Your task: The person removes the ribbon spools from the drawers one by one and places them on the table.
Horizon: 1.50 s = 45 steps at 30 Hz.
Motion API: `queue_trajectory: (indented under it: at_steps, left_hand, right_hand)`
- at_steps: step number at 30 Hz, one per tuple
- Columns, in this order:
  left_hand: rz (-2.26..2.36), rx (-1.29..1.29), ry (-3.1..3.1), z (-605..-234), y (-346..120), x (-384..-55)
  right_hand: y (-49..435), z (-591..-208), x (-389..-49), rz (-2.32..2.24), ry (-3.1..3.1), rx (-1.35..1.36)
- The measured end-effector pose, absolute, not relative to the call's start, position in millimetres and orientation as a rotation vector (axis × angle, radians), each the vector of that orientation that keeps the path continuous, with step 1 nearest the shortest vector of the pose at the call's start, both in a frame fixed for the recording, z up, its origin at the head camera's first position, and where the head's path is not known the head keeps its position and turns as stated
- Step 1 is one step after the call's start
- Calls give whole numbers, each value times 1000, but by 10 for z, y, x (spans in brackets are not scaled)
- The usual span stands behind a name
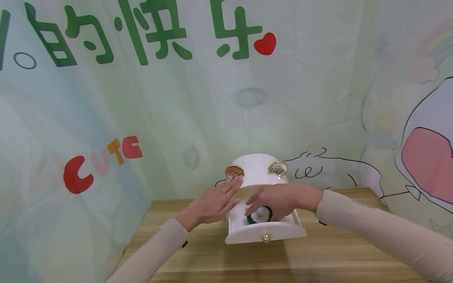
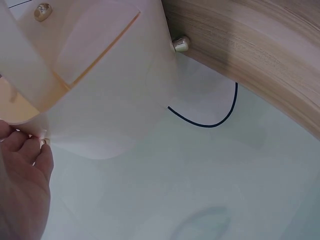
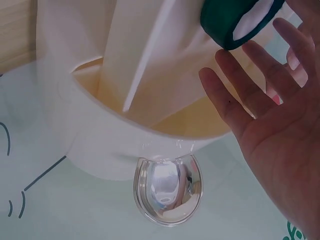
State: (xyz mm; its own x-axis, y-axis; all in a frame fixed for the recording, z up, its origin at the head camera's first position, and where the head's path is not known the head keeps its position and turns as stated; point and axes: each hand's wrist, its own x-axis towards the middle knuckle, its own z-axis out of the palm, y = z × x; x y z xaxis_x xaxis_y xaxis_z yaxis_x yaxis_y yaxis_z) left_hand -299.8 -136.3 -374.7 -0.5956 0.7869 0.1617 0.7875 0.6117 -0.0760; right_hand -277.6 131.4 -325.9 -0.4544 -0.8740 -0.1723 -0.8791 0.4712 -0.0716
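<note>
A white, rounded box [image 1: 255,167] with two shiny gold ear-shaped pieces has its drawer [image 1: 244,237] pulled out, a gold knob [image 1: 266,237] on the front. Inside the drawer area is a dark green roll [image 3: 216,25] with a white centre, perhaps tape. Over the roll reaches my right hand [image 1: 283,198]; in the right wrist view its fingers are spread, tips close beside the roll. Whether they touch it is hard to tell. My left hand [image 1: 216,202] rests against the box's left side, fingers straight, fingertips near the left ear [image 1: 234,171].
The box stands on a wood-grain table [image 1: 198,259]. Behind and to the left hangs a pale printed cloth [image 1: 198,110] with green characters and coloured letters. A small gold foot [image 2: 181,44] sticks out from the box near the table.
</note>
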Motion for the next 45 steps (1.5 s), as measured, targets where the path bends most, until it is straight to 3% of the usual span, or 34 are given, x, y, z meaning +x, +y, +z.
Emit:
queue_trajectory:
  at_steps: [15, 45]
  left_hand:
    - [-15, -1311, -2669, -3764, -1342, -2997]
    - [-9, -1310, -2664, -3753, -1332, -3004]
  right_hand:
    - [1285, -3360, -2785, 0, 2502, -1664]
    - [1467, -3141, -2755, -149, 2674, -1384]
